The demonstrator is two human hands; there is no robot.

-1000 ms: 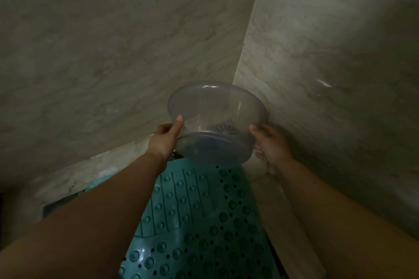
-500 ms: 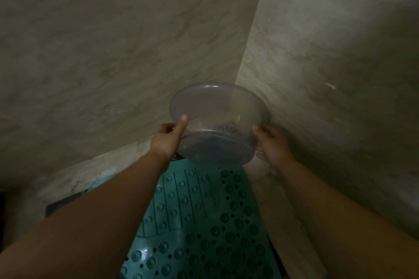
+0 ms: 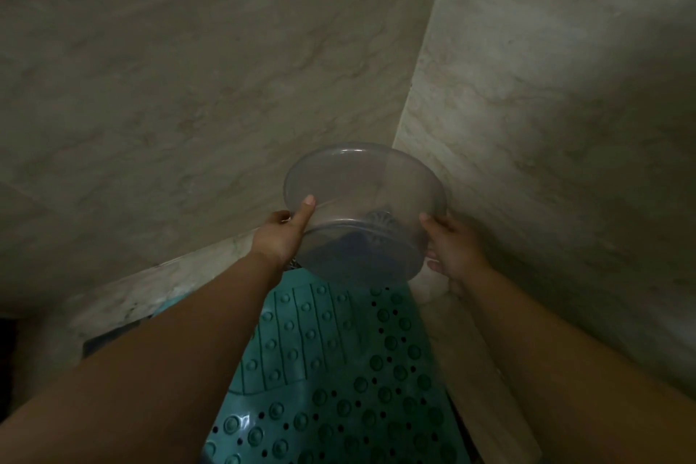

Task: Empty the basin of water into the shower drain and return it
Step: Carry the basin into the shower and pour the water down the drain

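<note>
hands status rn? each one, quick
Left hand: closed on the clear basin, gripping its left side, thumb up along the wall.
Right hand: closed on the basin's right side.

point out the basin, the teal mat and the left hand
clear plastic basin [image 3: 361, 200], head view, on its see-through side wall
teal shower mat [image 3: 339, 369], head view, on its studded middle
left hand [image 3: 280, 237], head view, on the back of the hand
</note>
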